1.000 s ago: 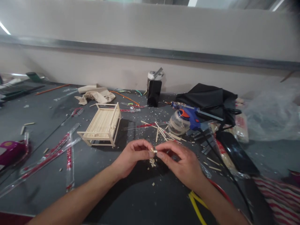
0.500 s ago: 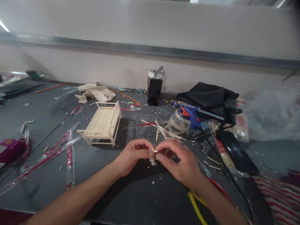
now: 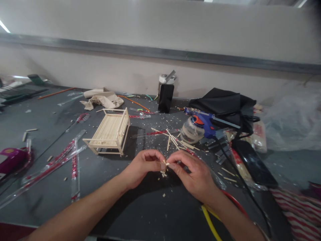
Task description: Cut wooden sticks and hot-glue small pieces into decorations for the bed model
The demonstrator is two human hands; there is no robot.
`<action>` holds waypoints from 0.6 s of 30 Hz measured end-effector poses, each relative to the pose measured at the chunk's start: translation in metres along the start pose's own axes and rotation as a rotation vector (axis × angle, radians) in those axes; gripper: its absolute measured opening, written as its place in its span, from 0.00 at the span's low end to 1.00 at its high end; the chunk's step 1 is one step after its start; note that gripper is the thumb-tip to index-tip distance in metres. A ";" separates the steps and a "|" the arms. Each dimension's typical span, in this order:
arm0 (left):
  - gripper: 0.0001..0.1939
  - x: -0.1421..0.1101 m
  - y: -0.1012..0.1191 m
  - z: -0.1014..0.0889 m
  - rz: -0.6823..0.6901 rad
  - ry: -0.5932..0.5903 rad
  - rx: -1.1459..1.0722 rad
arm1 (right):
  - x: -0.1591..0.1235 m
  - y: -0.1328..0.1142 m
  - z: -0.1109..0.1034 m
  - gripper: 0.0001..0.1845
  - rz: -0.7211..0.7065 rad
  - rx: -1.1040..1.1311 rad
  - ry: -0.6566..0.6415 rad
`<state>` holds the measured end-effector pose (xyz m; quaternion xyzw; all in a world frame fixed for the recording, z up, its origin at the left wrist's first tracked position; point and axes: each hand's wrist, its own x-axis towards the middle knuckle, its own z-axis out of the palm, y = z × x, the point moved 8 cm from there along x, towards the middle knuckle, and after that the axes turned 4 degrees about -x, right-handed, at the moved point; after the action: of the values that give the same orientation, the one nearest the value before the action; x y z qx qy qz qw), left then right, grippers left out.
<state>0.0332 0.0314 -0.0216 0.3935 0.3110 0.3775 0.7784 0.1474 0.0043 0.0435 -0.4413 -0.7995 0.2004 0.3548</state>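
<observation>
My left hand (image 3: 147, 167) pinches a short, pale stick piece between thumb and forefinger, close over the dark table. Opposite it, my right hand (image 3: 192, 172) is closed in a pinch on another small pale stick piece (image 3: 168, 164), its fingertips almost touching those of the left. Several tiny cut bits (image 3: 163, 174) lie on the table right under the fingertips. Left of the hands stands a miniature bed frame (image 3: 109, 130) built of thin wooden sticks, with a slatted top and raised end rails. Neither hand touches it.
A blue glue gun (image 3: 207, 124) rests on a clear jar (image 3: 191, 131), its black cord running right. Loose sticks (image 3: 173, 140) lie before it. A black phone (image 3: 165, 98) leans on a bottle; another phone (image 3: 254, 162) lies right. Plastic wrappers (image 3: 74, 164) and a purple tool (image 3: 12, 160) are left.
My right thumb and forefinger have shifted slightly, bringing the small stick piece down against the left fingertips. The bed frame and other things stay where they were.
</observation>
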 end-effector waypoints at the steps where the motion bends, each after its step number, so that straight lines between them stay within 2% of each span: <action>1: 0.06 0.000 0.000 0.000 -0.001 0.002 0.001 | 0.000 0.000 0.000 0.05 0.004 -0.002 -0.005; 18: 0.07 0.001 -0.004 -0.002 -0.010 0.003 0.001 | 0.000 0.002 0.002 0.06 0.001 -0.041 -0.028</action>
<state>0.0332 0.0319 -0.0262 0.3918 0.3144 0.3742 0.7795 0.1473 0.0054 0.0411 -0.4459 -0.8081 0.1904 0.3345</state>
